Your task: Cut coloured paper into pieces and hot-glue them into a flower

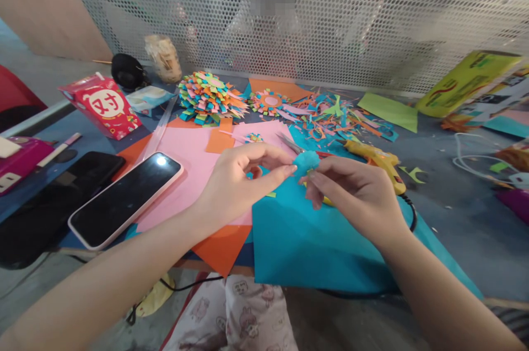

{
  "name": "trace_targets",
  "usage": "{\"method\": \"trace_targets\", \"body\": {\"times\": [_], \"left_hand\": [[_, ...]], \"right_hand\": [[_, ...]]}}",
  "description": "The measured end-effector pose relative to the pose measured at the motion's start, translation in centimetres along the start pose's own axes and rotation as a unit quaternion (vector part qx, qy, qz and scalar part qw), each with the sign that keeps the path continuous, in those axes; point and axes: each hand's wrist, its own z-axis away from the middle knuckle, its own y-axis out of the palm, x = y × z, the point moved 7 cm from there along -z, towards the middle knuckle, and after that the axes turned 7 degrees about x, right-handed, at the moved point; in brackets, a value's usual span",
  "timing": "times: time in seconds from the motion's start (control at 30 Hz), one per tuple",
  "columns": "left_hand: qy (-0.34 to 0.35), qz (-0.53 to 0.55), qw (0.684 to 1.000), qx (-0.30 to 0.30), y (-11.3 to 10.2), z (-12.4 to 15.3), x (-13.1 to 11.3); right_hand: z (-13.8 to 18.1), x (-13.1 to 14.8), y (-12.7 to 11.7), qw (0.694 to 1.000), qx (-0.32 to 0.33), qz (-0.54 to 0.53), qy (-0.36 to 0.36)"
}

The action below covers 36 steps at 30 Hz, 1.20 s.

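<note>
A small blue paper piece with a rounded, wavy edge [306, 161] is pinched between my two hands above the table. My left hand [242, 174] has its thumb and forefinger closed at the piece's left edge. The thumb and fingers of my right hand [351, 188] are closed on its lower right side. Below lie a large blue paper sheet [314, 246] and a pink sheet [182, 144]. Scissors [292, 143] lie open just behind the piece, their handles partly hidden by my right hand. A yellow glue gun [374, 158] rests beyond my right hand.
Behind are a fringed multicoloured paper ball [210, 96], a paper flower [270, 102] and a heap of paper scraps [330, 114]. Phones [128, 199] and a red snack bag [105, 106] lie left. A yellow roll [467, 84] stands right, against a perforated metal panel [198, 9].
</note>
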Motion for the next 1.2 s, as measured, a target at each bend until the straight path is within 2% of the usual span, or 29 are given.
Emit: {"method": "trace_targets", "body": {"times": [0.3, 0.53, 0.87, 1.1, 1.2], "left_hand": [[0.002, -0.004, 1.0, 0.008, 0.1, 0.0, 0.0], [-0.027, 0.026, 0.999, -0.01, -0.2, -0.1, 0.5], [-0.032, 0.038, 0.999, -0.006, -0.1, -0.1, 0.5], [0.008, 0.0, 1.0, 0.018, 0.2, 0.1, 0.2], [0.101, -0.129, 0.986, -0.035, -0.7, 0.4, -1.6]], "right_hand": [[-0.1, -0.1, 0.1, 1.0, 0.004, -0.009, 0.005], [0.2, -0.4, 0.0, 0.999, 0.007, -0.041, -0.021], [0.0, 0.2, 0.1, 1.0, 0.01, -0.022, -0.002], [0.0, -0.1, 0.1, 1.0, 0.008, -0.023, 0.007], [0.1, -0.4, -0.4, 0.999, 0.001, -0.053, 0.006]]}}
